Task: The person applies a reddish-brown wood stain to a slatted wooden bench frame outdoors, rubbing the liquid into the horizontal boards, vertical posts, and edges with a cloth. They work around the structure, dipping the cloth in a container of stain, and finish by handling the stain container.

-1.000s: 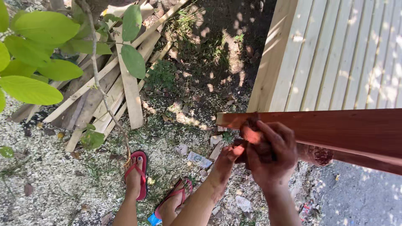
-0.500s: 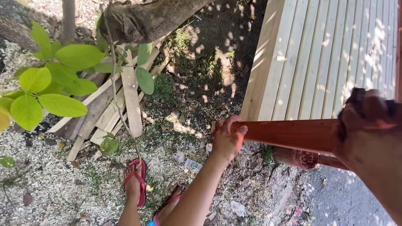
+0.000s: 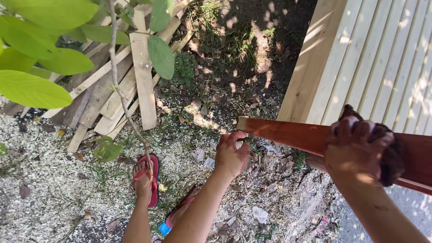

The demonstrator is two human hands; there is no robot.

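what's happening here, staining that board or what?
A person stands outdoors holding a reddish-brown wooden board out over the ground. The left hand grips the board's free end from below. The right hand presses a dark wad, perhaps a rag, against the board's top face further along. Whether it carries stain cannot be told. Beside them is a pale slatted wooden panel; a pile of scrap wood strips lies on the sawdust-strewn ground near the person's red sandals.
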